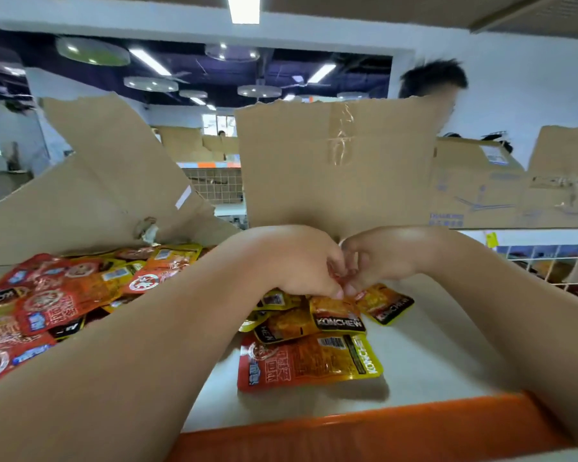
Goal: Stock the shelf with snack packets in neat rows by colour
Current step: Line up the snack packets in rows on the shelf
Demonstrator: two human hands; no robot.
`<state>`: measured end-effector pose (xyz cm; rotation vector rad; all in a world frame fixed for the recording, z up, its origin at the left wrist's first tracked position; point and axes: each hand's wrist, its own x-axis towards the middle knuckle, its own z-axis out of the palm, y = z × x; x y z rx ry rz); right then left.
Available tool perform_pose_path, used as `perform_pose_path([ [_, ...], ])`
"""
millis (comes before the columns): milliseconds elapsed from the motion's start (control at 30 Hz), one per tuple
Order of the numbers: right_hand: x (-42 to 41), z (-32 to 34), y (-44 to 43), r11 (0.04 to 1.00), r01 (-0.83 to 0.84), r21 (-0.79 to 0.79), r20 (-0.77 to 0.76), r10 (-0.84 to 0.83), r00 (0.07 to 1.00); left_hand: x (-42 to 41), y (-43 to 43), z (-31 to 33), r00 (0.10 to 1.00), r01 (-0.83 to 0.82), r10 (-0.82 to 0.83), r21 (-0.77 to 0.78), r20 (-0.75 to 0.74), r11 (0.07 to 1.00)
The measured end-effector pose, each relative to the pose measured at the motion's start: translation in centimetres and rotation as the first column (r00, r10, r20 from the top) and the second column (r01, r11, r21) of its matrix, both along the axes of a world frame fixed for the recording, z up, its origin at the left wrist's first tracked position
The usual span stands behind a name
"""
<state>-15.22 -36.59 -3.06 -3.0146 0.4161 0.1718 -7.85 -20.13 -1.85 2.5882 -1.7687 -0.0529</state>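
Snack packets (64, 305) are heaped, red and yellow mixed, in the open cardboard box (80, 208) at the far left. A smaller loose pile of yellow packets (334, 315) is spread on the white shelf (431, 345) towards the middle, with one red-and-yellow packet (307, 361) lying in front of it near the orange shelf edge (347, 431). No neat row is yet formed, so the sorting is judged to be at an early stage. Colours could be mixed within a row if packets are taken from the heap unsorted. The overlapping pile could also be dragged askew or pushed towards the edge if a forearm is swept across it, since the glossy film is likely to slide easily. The left hand (294, 261) is held over the back of the pile with its fingers (331, 288) curled downwards, and a reddish packet (339, 274), mostly hidden, appears to be pinched at their tips. The right hand (381, 258) is set against it from the other side, its fingers likewise curled and closed on the same packet, just above the yellow ones. Whether those are touched cannot be told.
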Motion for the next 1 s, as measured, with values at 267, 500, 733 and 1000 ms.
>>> perform_pose_path([
  [267, -0.8, 0.2, -1.9, 0.994, 0.070, 0.087, 0.058, -0.075, 0.996, -0.1, 0.3, 0.1, 0.994, -0.082, 0.083, -0.023, 0.067, 0.996],
  [500, -0.9, 0.1, -2.4, 0.991, 0.083, 0.106, 0.069, -0.090, 0.994, -2.1, -0.3, -0.4, 0.999, -0.024, 0.024, 0.022, 0.025, 0.999],
  [733, -1.3, 0.5, -4.2, 0.973, 0.097, 0.211, 0.097, -0.119, 0.988, -2.4, -0.7, -0.7, 0.998, 0.010, -0.013, 0.063, 0.056, 0.998],
  [1000, -3.2, 1.4, -5.8, 0.926, 0.019, 0.377, 0.208, -0.105, 0.972, -3.7, -0.8, -0.1, 0.996, 0.018, -0.020, 0.018, 0.086, 1.000],
])
